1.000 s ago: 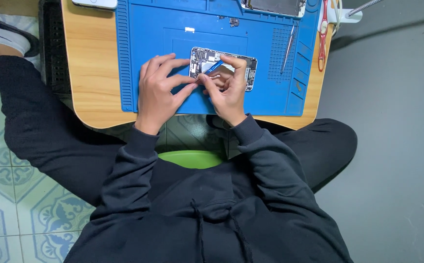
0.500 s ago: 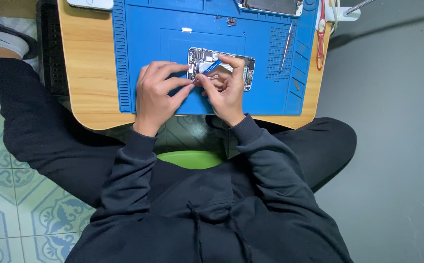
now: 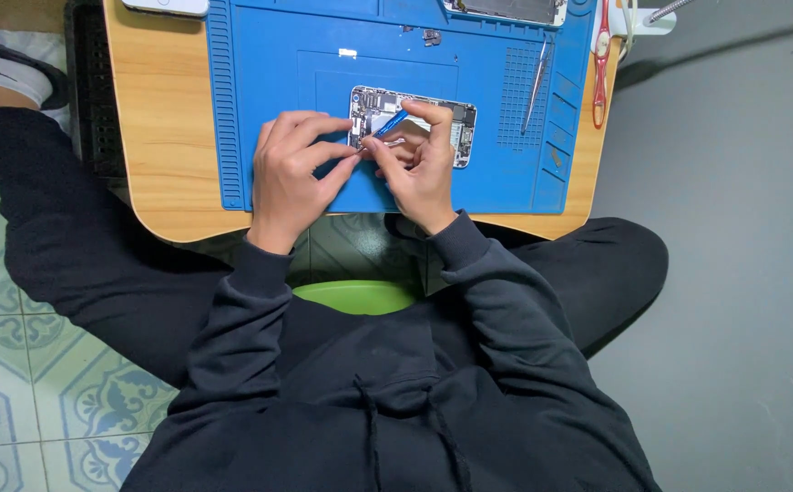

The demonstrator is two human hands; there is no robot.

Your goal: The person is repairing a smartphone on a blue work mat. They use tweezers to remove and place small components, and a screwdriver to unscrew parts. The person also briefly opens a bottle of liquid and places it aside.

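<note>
**Opened phone worked on with both hands over a blue mat**

Nearest the camera, a dark hooded top and dark trousers are seen, with a green stool (image 3: 360,296) showing between the legs above a patterned tiled floor (image 3: 14,401). Past the knees, a low wooden table (image 3: 155,137) is set, and most of its top is covered by a blue repair mat (image 3: 260,100).

Both hands are brought together at the near middle of the mat. The left hand (image 3: 291,173) is held with its fingers curled and drawn narrow, the fingertips pinched against the left end of an opened phone (image 3: 455,128); whether a small part is gripped there cannot be told. The right hand (image 3: 419,169) is closed around a thin blue tool (image 3: 390,123), which is angled down into the phone's exposed interior. The phone lies flat on the mat, lengthwise, partly covered by both hands.

Farther off, metal tweezers (image 3: 536,87) are laid on the mat's right side, and a red-handled tool (image 3: 601,64) lies along the right edge. At the far edge, another device (image 3: 506,9) is partly cut off by the frame, and a white object (image 3: 164,6) sits at the table's far left corner. A foot in a white sock (image 3: 0,68) is seen at the upper left.
</note>
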